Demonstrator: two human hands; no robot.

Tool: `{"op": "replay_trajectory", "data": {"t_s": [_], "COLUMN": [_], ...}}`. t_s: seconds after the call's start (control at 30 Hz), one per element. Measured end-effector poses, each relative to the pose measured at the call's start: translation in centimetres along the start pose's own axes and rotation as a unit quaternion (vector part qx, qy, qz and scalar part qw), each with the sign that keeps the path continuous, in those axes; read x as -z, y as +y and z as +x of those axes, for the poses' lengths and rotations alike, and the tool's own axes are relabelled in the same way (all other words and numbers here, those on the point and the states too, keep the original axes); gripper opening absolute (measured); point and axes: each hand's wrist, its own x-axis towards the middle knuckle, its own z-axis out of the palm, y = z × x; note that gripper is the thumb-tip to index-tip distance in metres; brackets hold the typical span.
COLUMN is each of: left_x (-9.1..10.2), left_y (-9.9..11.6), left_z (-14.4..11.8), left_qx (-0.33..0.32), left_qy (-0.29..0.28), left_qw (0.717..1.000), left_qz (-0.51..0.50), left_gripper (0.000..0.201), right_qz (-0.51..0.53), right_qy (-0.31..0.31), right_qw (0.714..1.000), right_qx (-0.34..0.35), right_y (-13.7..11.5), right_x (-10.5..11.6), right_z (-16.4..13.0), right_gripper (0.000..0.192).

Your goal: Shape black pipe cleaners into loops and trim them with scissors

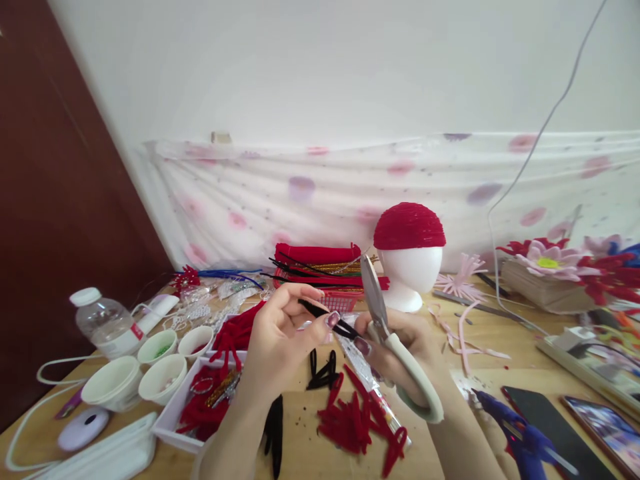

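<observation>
My left hand (285, 333) pinches one end of a folded black pipe cleaner (345, 327), a narrow fuzzy loop. The thumb and a finger of my right hand (407, 337) grip its other end. Scissors (376, 297) with pale handles also rest in my right hand, blades pointing up. Below lie several black pipe cleaner loops (323, 373) and a heap of red pipe cleaner pieces (345, 423). A further black bundle (274, 433) lies beside my left forearm.
Behind stand a red basket (327, 303) of pipe cleaners and a white foam head (410, 273) with a red cap. At left are a white box (175, 433), small bowls (113, 383) and a bottle (107, 323). At right lie a blue glue gun (520, 430), phone (605, 430) and power strip (590, 373).
</observation>
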Motion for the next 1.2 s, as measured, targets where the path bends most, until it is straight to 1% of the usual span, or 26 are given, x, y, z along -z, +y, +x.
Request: {"op": "replay_trajectory", "data": {"t_s": [0.07,0.13,0.27,0.33,0.53,0.63,0.7,0.77,0.8,0.87,0.93,1.03,1.1,1.2], "left_x": [0.1,0.3,0.9,1.4,2.5,2.6,2.7,2.7,2.7,2.8,2.7,2.4,1.9,1.1], "left_y": [-0.4,-0.6,-0.5,-0.4,-0.4,-0.2,-0.1,0.1,0.2,0.3,0.2,-0.1,-0.3,-0.7], "left_z": [0.3,0.6,1.1,1.2,1.5,1.7,1.8,1.9,1.9,2.0,2.1,2.0,1.8,1.5], "left_qx": [-0.010,-0.038,-0.074,-0.078,-0.048,-0.066,-0.084,-0.092,-0.091,-0.085,-0.078,-0.070,-0.062,-0.041], "left_qy": [-0.007,-0.014,0.006,0.014,0.040,0.071,0.093,0.102,0.103,0.111,0.117,0.091,0.068,0.035], "left_qw": [1.000,0.999,0.997,0.995,0.995,0.991,0.986,0.983,0.982,0.980,0.980,0.986,0.990,0.994], "left_qz": [-0.017,-0.018,-0.036,-0.053,-0.079,-0.093,-0.108,-0.124,-0.131,-0.143,-0.141,-0.118,-0.110,-0.096], "left_gripper": [0.027,0.020,0.017,0.018,0.029,0.028,0.027,0.027,0.028,0.029,0.032,0.031,0.027,0.019], "right_qz": [0.007,0.001,-0.070,-0.092,-0.119,-0.157,-0.192,-0.210,-0.208,-0.189,-0.164,-0.112,-0.072,-0.027], "right_qy": [-0.003,-0.010,-0.018,-0.028,-0.060,-0.086,-0.103,-0.112,-0.106,-0.072,-0.010,0.086,0.111,0.113], "right_qw": [1.000,1.000,0.997,0.995,0.991,0.983,0.975,0.970,0.971,0.978,0.985,0.988,0.990,0.993], "right_qx": [-0.006,-0.012,-0.002,0.011,0.033,0.026,0.035,0.047,0.051,0.054,0.054,0.056,0.052,0.034], "right_y": [-0.2,-0.3,-0.1,0.1,0.8,0.6,0.4,0.4,0.5,0.8,1.2,1.5,1.4,1.1], "right_x": [-0.4,-0.4,0.3,0.7,0.9,1.3,1.7,2.2,2.4,2.7,2.8,2.2,1.3,-0.4], "right_z": [0.1,0.1,0.4,0.5,0.7,0.6,0.6,0.8,0.9,1.0,1.2,1.3,1.3,1.2], "right_gripper": [0.011,0.015,0.018,0.021,0.034,0.040,0.044,0.045,0.045,0.038,0.029,0.025,0.026,0.029]}}
